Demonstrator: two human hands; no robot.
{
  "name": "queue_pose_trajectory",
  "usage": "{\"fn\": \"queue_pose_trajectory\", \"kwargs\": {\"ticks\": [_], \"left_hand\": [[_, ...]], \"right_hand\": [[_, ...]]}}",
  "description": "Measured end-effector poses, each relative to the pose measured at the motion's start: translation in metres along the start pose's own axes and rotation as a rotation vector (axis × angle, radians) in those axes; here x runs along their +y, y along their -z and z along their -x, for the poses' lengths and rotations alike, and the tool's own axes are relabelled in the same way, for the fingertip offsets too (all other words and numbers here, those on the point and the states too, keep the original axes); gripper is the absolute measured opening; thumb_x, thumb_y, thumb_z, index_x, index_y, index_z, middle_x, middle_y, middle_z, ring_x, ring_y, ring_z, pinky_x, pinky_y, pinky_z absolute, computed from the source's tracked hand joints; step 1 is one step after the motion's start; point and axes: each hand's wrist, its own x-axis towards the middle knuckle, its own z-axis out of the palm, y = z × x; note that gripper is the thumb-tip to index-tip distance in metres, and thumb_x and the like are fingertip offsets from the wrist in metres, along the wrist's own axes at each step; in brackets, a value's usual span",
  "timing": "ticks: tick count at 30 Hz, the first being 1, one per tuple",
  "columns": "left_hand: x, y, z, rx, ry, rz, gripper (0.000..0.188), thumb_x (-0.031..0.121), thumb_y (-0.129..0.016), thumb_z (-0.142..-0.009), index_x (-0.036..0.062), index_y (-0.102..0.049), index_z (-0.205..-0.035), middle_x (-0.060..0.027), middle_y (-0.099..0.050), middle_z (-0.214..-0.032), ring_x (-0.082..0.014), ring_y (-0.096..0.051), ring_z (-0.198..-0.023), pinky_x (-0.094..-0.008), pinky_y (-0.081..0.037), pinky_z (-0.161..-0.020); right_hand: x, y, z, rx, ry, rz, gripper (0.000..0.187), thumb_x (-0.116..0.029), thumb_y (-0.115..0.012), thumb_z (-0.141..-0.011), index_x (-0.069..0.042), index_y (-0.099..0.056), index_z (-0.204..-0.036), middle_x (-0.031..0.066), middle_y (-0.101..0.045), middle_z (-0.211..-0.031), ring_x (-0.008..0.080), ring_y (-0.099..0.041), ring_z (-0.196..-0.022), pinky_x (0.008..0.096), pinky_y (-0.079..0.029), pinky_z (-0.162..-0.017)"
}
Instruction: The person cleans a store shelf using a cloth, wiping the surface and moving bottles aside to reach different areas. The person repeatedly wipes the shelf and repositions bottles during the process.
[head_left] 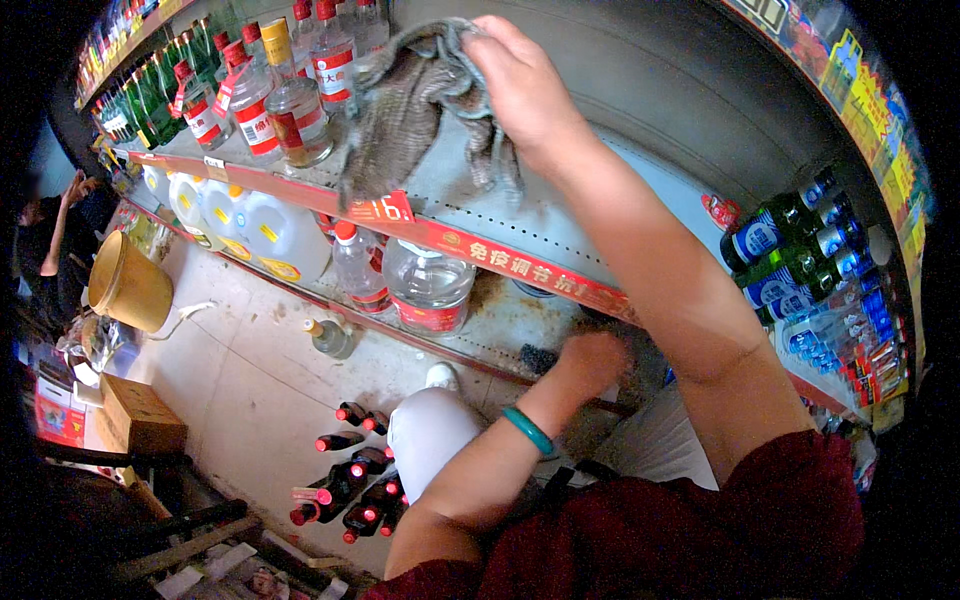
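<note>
My right hand is raised over the middle shelf, closed on the upper edge of a dirty grey cloth. The cloth hangs down in folds in front of the shelf, its lower end near the red price strip. Lower down, my left hand is by the bottom shelf, with a green bangle on its wrist. It is blurred and its fingers are hidden. Beside it lies a small dark, rough-looking thing that I cannot make out.
Clear bottles with red caps stand left of the cloth. Large jugs and a round clear bottle fill the lower shelf. Green bottles are at right. Dark bottles and a small bottle stand on the floor, with a bucket farther left.
</note>
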Motion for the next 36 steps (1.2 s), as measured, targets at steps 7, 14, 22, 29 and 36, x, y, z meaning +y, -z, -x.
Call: {"fn": "queue_pose_trajectory", "kwargs": {"ticks": [7,14,22,29,36], "left_hand": [[-0.024,0.057,0.032,0.229,-0.036,0.203,0.019,0.025,-0.059,-0.081,0.0066,-0.061,-0.086,-0.0186,-0.062,-0.079,-0.0357,-0.061,-0.076,-0.0448,-0.048,-0.063],[-0.064,0.144,0.061,1.137,0.222,0.018,0.022,0.014,-0.058,-0.082,0.0015,-0.057,-0.100,-0.0193,-0.059,-0.093,-0.0340,-0.059,-0.083,-0.0401,-0.048,-0.072],[-0.117,0.160,0.063,1.149,0.397,-0.192,0.024,0.015,-0.058,-0.083,-0.0007,-0.061,-0.101,-0.0200,-0.053,-0.118,-0.0363,-0.048,-0.108,-0.0416,-0.038,-0.093],[-0.124,0.155,0.060,1.124,0.405,-0.157,0.021,0.013,-0.060,-0.080,-0.0001,-0.062,-0.097,-0.0171,-0.056,-0.113,-0.0343,-0.051,-0.102,-0.0410,-0.041,-0.089],[-0.099,0.157,0.053,1.240,0.381,-0.118,0.024,0.008,-0.060,-0.080,-0.0002,-0.059,-0.102,-0.0196,-0.055,-0.112,-0.0351,-0.050,-0.106,-0.0412,-0.041,-0.089]], "right_hand": [[-0.015,0.056,0.038,0.076,-0.103,-0.020,0.020,-0.020,-0.046,-0.090,-0.002,-0.055,-0.092,0.0025,-0.055,-0.082,0.0105,-0.048,-0.080,0.0257,-0.040,-0.074],[-0.019,0.112,0.080,0.148,-0.249,0.042,0.019,-0.017,-0.046,-0.090,-0.002,-0.055,-0.096,0.0011,-0.055,-0.086,0.0100,-0.048,-0.083,0.0251,-0.039,-0.078],[-0.010,0.120,0.088,0.088,-0.308,-0.029,0.019,-0.016,-0.046,-0.090,-0.002,-0.055,-0.097,0.0018,-0.056,-0.090,0.0101,-0.048,-0.087,0.0248,-0.038,-0.080],[0.027,0.154,0.066,0.253,-0.317,0.146,0.023,-0.020,-0.047,-0.089,-0.001,-0.055,-0.100,0.0060,-0.058,-0.092,0.0138,-0.050,-0.089,0.0276,-0.039,-0.082],[0.089,0.212,0.068,-0.038,-0.362,0.937,0.038,-0.029,-0.044,-0.090,-0.009,-0.047,-0.122,0.0208,-0.050,-0.122,0.0343,-0.046,-0.114,0.0395,-0.035,-0.096]]}}
